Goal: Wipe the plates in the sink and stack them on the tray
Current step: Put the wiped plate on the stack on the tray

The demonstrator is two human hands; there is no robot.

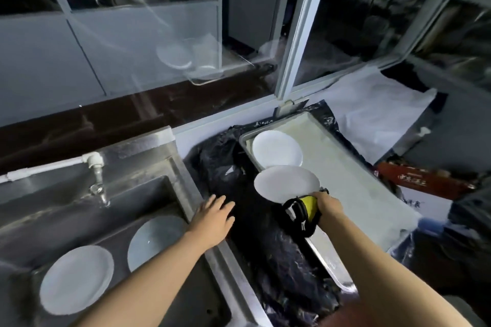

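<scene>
1. Head view: right hand (327, 206) grips a white plate (287, 182) by its near edge, together with a yellow cloth (309, 204) bunched in the same grip; a black strap with a buckle (295, 214) hangs at that hand.
2. Held plate hovers tilted over the near-left corner of the metal tray (345, 167), just in front of a second white plate (276, 148) that lies flat in the tray's far-left part.
3. Tray has a pale liner; it sits on crumpled black plastic sheeting (239, 194) to the right of the sink.
4. Left hand (214, 216) is open, fingers spread and straight, held over the sink's right rim and the black sheeting; cannot tell if it touches.
5. Steel sink (148, 188) holds two more white plates: one near-left (76, 279), one in the middle (154, 239), partly hidden by the left forearm.
6. Tap (98, 183) on a white pipe sticks out over the sink's back wall.
7. Red-brown box (425, 180) right of the tray carries pale printed characters, too blurred to read; faint marks on the tray's far rim are also unreadable.
8. White sheet (377, 111) lies behind the tray under a window frame (300, 34); the glass reflects plates.
</scene>
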